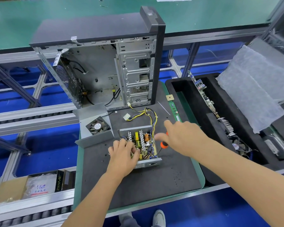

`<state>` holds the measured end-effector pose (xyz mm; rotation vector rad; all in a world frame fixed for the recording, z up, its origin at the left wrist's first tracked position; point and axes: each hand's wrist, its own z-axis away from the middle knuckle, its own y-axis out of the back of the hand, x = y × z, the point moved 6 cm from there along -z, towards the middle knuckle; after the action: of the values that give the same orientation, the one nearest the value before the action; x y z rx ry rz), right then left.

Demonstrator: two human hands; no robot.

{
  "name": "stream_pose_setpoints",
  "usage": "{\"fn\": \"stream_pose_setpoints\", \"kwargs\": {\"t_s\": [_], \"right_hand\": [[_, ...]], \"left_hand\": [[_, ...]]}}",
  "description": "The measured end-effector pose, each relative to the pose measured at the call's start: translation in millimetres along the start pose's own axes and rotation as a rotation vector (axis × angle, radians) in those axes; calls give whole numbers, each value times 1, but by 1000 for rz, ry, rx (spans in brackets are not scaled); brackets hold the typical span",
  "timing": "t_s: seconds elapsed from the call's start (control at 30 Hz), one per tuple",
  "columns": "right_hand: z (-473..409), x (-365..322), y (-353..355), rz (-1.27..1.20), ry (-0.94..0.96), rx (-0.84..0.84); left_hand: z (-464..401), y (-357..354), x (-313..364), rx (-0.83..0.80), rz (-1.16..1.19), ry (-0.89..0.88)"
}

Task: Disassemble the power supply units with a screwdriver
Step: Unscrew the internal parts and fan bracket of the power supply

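Leftmost, beyond the near left edge of the dark work mat (154,177), a cardboard box (10,189) of bagged parts sits on the roller rails, well clear of the hands. On the mat's left part the removed metal cover (95,133), with its black fan (97,126) facing up, lies just beside the power supply unit (141,145), and behind both stands the emptied computer case (105,63), open toward the camera. Bare mat stretches between the unit and the near edge, crossed only by the two forearms. The unit itself is an open grey tray near the mat's middle: its circuit board shows white heat-sink fins, a yellow transformer and a copper coil, and a bundle of yellow and black wires (147,115) loops out of its far right corner to a white plug. The left hand (123,156) rests on the unit's near left corner, fingers curled over the board's edge. The right hand (184,138) hovers at the unit's right side, gripping a screwdriver (162,144) with an orange-and-black handle in its palm, index finger and thumb stretched loose; the dark shaft slants down to the tray's near right corner. Farther right, a black foam tray (203,128) at the mat's edge holds boards on end, partly under a white foam sheet (252,89).
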<state>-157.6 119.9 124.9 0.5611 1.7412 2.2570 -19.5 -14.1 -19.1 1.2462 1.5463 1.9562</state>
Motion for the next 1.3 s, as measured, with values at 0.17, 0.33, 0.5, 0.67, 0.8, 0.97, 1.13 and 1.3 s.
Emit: {"fn": "stream_pose_setpoints", "kwargs": {"t_s": [0.17,0.33,0.5,0.67,0.8,0.97,1.13,1.3], "right_hand": [[-1,3,-5,-362,95,-4],[-4,8,-10,-201,-51,-80],[-1,3,-10,-359,-16,-73],[5,-2,-4,-228,-29,-32],[5,-6,2,39,27,100],[3,-10,1,-327,99,-62],[0,-10,-3,-53,39,-138],[3,-16,0,-359,118,-119]], "left_hand": [[0,0,1,-1,-5,-1],[0,0,1,5,-6,0],[1,-1,-1,17,-3,-1],[-1,-3,-2,10,-5,-6],[-1,-4,-3,5,-5,-5],[0,-2,-1,13,-7,-12],[0,-1,-1,14,-7,-9],[0,-1,0,13,-11,-10]]}}
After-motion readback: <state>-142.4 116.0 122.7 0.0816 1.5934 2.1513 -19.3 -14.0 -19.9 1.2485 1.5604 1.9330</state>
